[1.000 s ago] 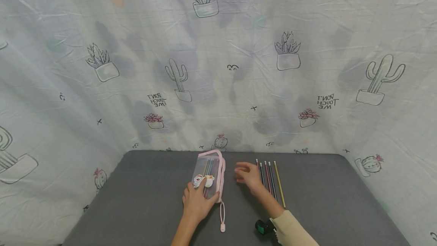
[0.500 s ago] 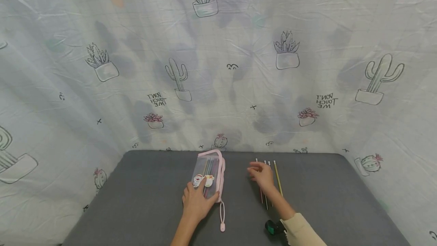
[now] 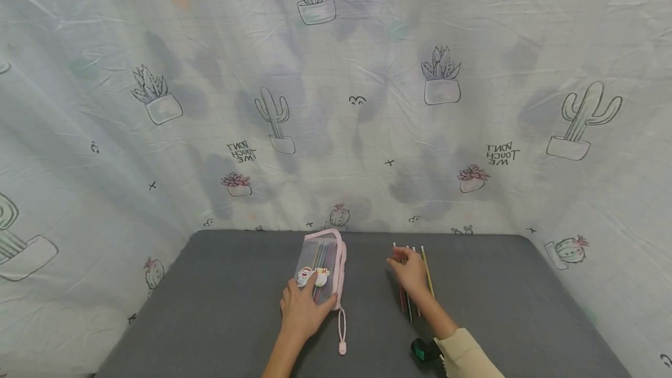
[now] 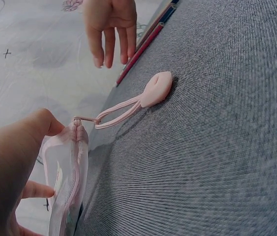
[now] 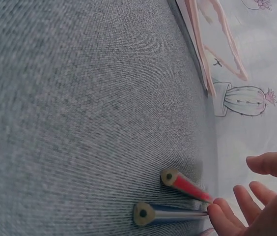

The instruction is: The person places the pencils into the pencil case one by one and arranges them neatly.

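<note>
Your left hand [image 3: 305, 309] grips the pencil case [image 3: 341, 267] beneath it, thumb on its right edge, fingers spread across its front. To its right, your right hand [image 3: 411, 273], fingers loosely bent and seemingly holding nothing (fingertip contact is hard to tell), has shifted away from the case to above the loose pencils [image 5: 170, 215], probably putting them within reach.

Left hand [image 3: 304, 311] gripping, right hand [image 3: 411, 273] loosely curved, thumb apart

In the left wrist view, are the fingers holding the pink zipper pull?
No, the pink zipper pull lies on the gray table, while the left hand holds the pencil case itself.
</note>
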### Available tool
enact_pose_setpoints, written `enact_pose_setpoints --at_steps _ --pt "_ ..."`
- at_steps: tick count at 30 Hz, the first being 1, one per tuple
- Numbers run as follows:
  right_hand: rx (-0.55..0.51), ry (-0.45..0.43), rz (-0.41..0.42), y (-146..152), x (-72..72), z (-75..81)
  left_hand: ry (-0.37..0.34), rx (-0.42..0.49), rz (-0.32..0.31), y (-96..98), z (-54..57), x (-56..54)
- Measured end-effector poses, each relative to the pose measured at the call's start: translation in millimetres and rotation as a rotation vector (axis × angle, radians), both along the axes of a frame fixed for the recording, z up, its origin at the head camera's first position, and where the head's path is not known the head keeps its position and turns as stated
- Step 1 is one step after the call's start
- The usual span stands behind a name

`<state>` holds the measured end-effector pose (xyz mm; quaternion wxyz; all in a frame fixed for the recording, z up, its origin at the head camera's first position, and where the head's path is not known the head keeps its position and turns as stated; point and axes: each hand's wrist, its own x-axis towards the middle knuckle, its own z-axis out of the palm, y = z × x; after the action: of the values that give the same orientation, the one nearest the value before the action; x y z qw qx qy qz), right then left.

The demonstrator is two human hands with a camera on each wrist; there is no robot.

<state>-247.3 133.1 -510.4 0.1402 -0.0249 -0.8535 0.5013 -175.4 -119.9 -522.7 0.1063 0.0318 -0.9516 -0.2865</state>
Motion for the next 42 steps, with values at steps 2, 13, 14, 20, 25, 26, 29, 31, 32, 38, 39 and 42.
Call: enact_pose_setpoints --at_steps 2,13,14,20,25,26,29,31,32,38,39,42 --pt "0.009 -0.002 -0.002 0.1 0.1 0.7 0.003 0.001 0.000 0.0 0.3 0.2" --pt "0.106 -0.044 0.024 -3.5 -0.4 2.6 0.011 -0.006 0.001 0.1 1.7 1.2" --pt "0.113 -0.049 0.037 -3.8 -0.7 2.8 0.007 -0.006 0.001 0.2 1.9 1.0" --pt "0.153 -0.075 0.076 -5.8 -3.7 3.4 -0.010 -0.006 0.003 0.3 2.4 0.6" --pt "0.198 -0.116 0.085 -8.0 -9.5 2.7 -0.004 -0.002 0.006 0.9 3.5 1.2" --pt "0.206 -0.130 0.091 -8.7 -10.6 3.1 -0.002 -0.001 0.006 1.1 3.7 1.3" --pt "0.226 -0.160 0.100 -10.7 -13.2 4.5 0.000 -0.001 0.007 1.5 4.1 1.4" --pt "0.232 -0.173 0.108 -11.9 -14.3 5.2 0.000 -0.001 0.007 1.8 4.2 1.1" --pt "0.233 -0.177 0.111 -12.2 -14.8 5.4 0.000 0.000 0.007 1.9 4.1 1.0" --pt "0.178 -0.245 0.136 -10.5 -19.6 6.7 0.000 0.003 0.008 2.3 3.4 0.4" --pt "0.158 -0.260 0.140 -9.9 -20.6 6.8 0.000 0.002 0.009 2.4 3.4 0.4" --pt "0.111 -0.287 0.148 -8.3 -22.9 6.0 -0.002 -0.002 0.011 2.5 3.3 -0.3"
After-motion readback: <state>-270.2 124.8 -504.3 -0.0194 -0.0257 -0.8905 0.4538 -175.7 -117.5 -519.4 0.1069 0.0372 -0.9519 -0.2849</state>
